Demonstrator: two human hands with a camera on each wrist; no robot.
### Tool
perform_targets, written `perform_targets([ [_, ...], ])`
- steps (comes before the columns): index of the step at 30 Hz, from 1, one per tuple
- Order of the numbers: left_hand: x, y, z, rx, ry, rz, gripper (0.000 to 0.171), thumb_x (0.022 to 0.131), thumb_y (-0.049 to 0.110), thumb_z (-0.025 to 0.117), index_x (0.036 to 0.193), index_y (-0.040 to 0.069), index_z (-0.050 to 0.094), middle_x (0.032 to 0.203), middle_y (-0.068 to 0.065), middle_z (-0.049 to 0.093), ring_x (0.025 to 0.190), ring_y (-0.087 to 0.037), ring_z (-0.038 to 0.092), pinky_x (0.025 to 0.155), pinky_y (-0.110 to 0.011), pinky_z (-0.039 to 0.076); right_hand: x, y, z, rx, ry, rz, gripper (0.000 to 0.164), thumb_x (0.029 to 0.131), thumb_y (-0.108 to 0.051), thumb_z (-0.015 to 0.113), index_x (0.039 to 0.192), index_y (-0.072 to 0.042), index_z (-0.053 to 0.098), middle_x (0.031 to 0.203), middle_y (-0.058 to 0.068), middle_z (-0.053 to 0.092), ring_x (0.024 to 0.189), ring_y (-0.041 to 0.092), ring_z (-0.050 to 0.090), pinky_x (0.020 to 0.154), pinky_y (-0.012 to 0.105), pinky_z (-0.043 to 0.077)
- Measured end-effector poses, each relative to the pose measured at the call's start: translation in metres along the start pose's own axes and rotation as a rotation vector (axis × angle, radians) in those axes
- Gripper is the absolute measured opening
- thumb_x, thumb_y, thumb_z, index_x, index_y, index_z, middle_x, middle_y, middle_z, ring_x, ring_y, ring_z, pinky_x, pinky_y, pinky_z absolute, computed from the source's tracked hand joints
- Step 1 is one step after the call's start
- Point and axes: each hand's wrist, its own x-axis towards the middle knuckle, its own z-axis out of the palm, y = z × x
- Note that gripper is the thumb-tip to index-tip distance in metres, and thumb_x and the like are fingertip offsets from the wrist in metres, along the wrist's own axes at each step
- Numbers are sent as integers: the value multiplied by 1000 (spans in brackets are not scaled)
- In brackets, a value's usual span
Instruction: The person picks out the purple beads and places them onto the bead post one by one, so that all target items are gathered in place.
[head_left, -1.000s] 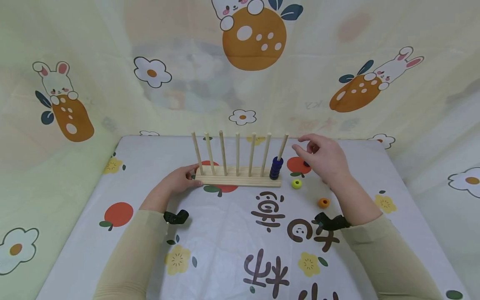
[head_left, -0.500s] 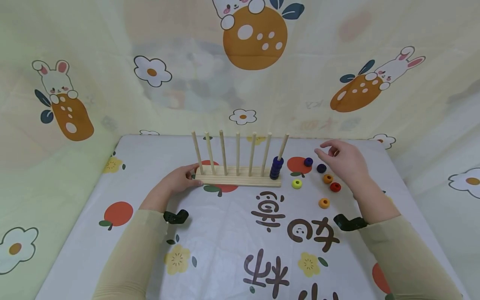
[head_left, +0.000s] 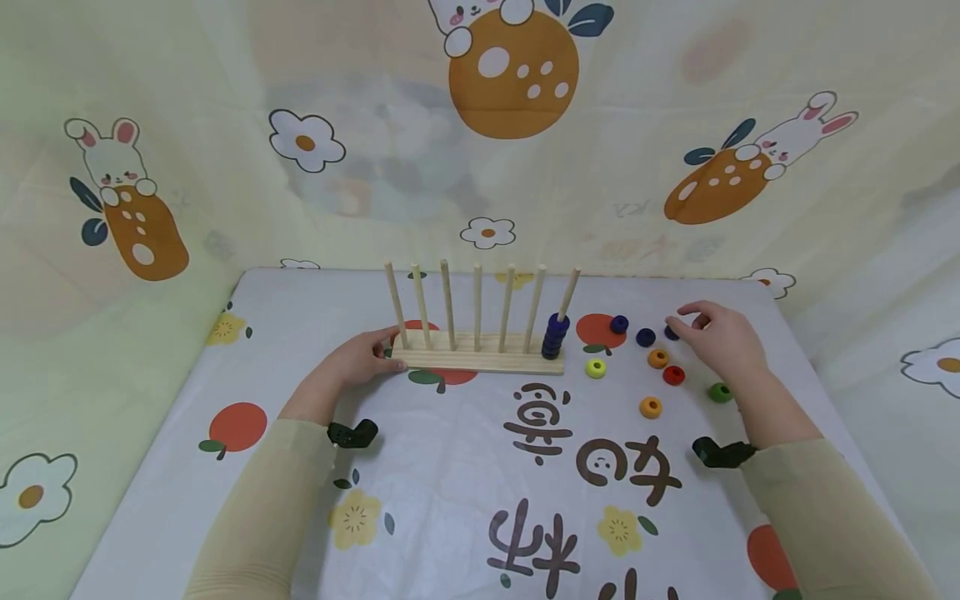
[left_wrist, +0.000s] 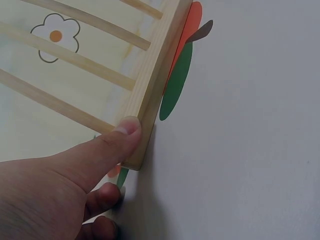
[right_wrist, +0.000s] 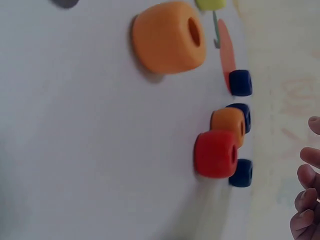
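A wooden peg rack point(head_left: 480, 360) with a row of upright pegs stands toward the back of the table. Several dark blue beads point(head_left: 554, 337) are stacked on its rightmost peg; the other pegs carry none. My left hand point(head_left: 358, 360) grips the rack's left end, the thumb on the front edge in the left wrist view. My right hand point(head_left: 720, 337) is over the right side, fingers loosely bent, holding nothing. Its fingertips are by a loose dark blue bead point(head_left: 672, 332), partly hidden in the head view. The right wrist view shows the fingers apart from that bead.
Further loose beads lie right of the rack: dark blue ones point(head_left: 646, 337), a yellow-green one point(head_left: 596, 368), two orange ones point(head_left: 651, 407), a red one point(head_left: 673, 376) and a green one point(head_left: 721, 392). A patterned cloth wall point(head_left: 375, 183) rises behind the table.
My right hand has moved right and slightly toward me, away from the rack, uncovering several loose beads. My left hand has stayed on the rack's end.
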Motion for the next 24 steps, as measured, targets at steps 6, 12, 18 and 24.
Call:
perform_targets([
  [6,-3,3,-2,3,8,18,78,90,38,73,156,21,35,94,-9,50,85,-24,46,72,-36,35,6,18,6,-15,-34,39,65,95,-57,56,134,-5,53,105,21,54,90,35,48,67,40,44],
  [12,-4,4,-2,-5,10,9,77,90,38,73,156,22,35,94,-9,49,85,-23,45,72,-36,35,10,28,10,-19,-91,68,66,95,-54,58,137,-3,49,113,26,52,97,39,48,72,43,47],
  [18,-4,3,-2,-5,10,3,78,90,39,73,156,22,35,93,-9,49,85,-24,45,72,-36,34,13,32,13,-17,-151,92,69,96,-53,56,140,-2,45,121,30,50,104,43,47,77,49,48],
  [24,-2,2,-2,-11,5,-4,79,89,39,74,156,23,35,94,-9,49,86,-24,45,72,-36,35,16,34,15,-17,-184,116,70,96,-51,56,142,0,42,124,31,48,107,45,46,83,54,47],
])
